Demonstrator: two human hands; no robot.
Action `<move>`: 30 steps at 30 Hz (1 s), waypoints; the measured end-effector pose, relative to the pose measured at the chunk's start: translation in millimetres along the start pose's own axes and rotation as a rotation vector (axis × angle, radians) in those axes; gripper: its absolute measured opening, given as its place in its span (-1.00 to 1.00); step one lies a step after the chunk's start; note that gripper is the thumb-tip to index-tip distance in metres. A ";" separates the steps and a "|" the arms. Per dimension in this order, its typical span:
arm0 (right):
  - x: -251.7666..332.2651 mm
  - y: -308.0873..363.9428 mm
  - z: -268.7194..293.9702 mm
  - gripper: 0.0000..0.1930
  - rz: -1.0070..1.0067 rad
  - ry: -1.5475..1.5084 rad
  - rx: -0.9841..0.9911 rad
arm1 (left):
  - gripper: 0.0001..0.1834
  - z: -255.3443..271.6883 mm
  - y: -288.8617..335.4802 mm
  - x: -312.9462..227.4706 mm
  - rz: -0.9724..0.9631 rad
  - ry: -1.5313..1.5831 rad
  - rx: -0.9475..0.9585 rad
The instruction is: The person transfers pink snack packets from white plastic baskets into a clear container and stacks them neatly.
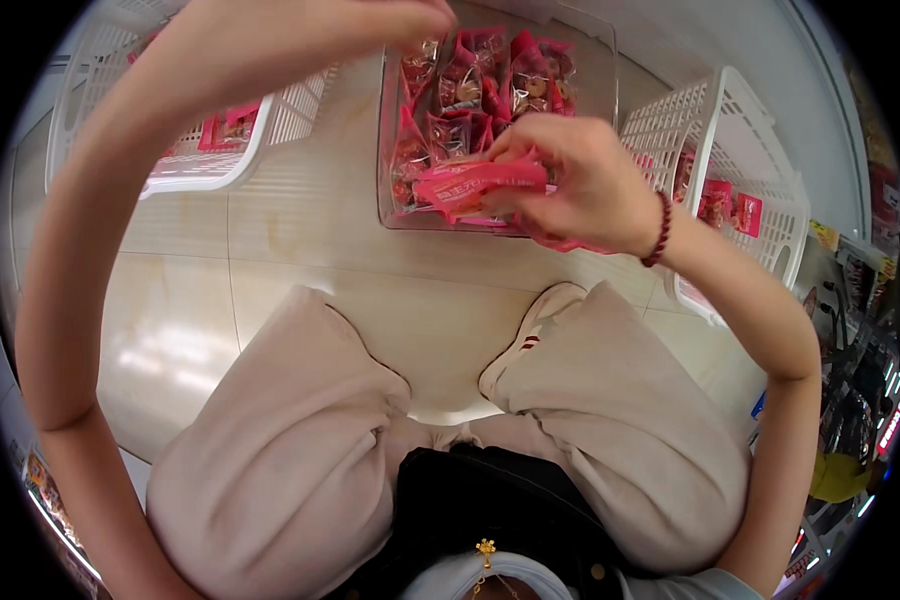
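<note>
My right hand (pixel 595 180), with a dark red bead bracelet at the wrist, is closed around a pink snack packet (pixel 485 188). It holds the packet above the near side of a clear plastic bin (pixel 440 228). In that bin stand several pink packets with see-through fronts (pixel 460 88), packed close together. My left hand (pixel 370 25) reaches across to the bin's far left corner, above the packets. Motion blurs its fingers and the top edge of the view cuts it off, so its grip is unclear.
White slatted baskets flank the bin, one on the left (pixel 205 185) and one on the right (pixel 715 110), both with pink packets inside. My shoes (pixel 545 325) and bent knees are on the near side of the tiled floor (pixel 170 300). Shelves of goods line the right edge.
</note>
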State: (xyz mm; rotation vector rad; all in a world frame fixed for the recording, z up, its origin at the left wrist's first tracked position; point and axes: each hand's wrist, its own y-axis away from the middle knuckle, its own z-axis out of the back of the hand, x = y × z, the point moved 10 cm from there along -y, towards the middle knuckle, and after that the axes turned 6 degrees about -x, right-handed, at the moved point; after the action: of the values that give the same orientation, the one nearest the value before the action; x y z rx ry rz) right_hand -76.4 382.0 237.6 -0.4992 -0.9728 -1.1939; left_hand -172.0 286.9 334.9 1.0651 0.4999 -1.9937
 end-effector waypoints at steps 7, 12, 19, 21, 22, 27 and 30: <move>-0.2 45.3 -19.4 -0.85 0.174 0.492 0.157 | -0.80 103.5 -4.1 48.9 0.036 -0.208 -0.447; -39.4 66.2 -9.5 -0.87 0.179 0.734 0.233 | -0.65 91.4 -34.0 138.1 0.287 -0.459 -0.266; -40.7 82.7 36.2 -0.54 0.067 0.641 0.346 | -0.23 21.8 -48.4 211.6 0.298 -0.627 0.005; -38.6 88.3 52.2 -0.39 0.070 0.611 0.333 | -0.15 -20.8 -47.0 183.0 0.147 -0.876 0.129; -35.1 88.9 57.1 -0.33 0.059 0.626 0.338 | -0.12 -42.8 -43.9 168.9 -0.012 -1.094 0.166; -27.9 81.3 58.4 -0.18 0.063 0.627 0.428 | -0.24 -95.2 -42.6 188.6 0.150 -1.208 0.417; -19.0 77.9 21.0 -0.21 0.059 0.619 0.425 | -0.49 -73.3 -42.2 231.0 0.107 -1.308 0.401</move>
State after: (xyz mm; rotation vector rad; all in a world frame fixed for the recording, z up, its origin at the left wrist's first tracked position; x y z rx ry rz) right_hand -12.5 434.3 244.8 0.1787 -0.6363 -0.9616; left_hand -243.2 252.0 102.0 -0.1675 -0.6513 -2.2393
